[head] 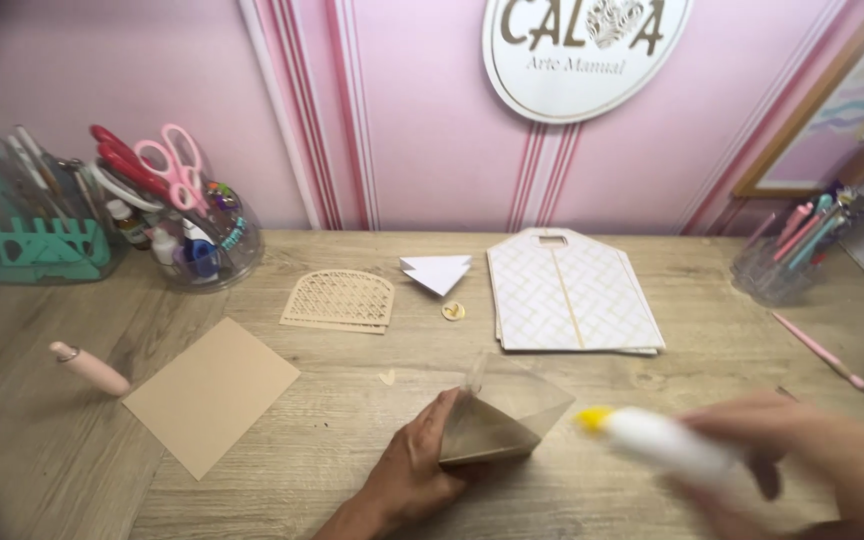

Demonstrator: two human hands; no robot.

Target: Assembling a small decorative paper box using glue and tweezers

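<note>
Wooden desktop (pixel 352 470) under me, pink striped wall at the far edge. Nearest, my left hand (pixel 414 470) has fingers curled on the left edge of a clear folded plastic piece (pixel 507 410), pinning it to the wood. My right hand (pixel 802 460), blurred, is wrapped around a white glue bottle (pixel 667 445), its yellow tip just right of the plastic. Left of that lies a tan card square (pixel 210 392) and a pink tool (pixel 89 368). Farther off: lattice cutout (pixel 339 300), white folded paper (pixel 437 272), patterned bag panels (pixel 572 292). Far left, a jar of scissors (pixel 192 230).
</note>
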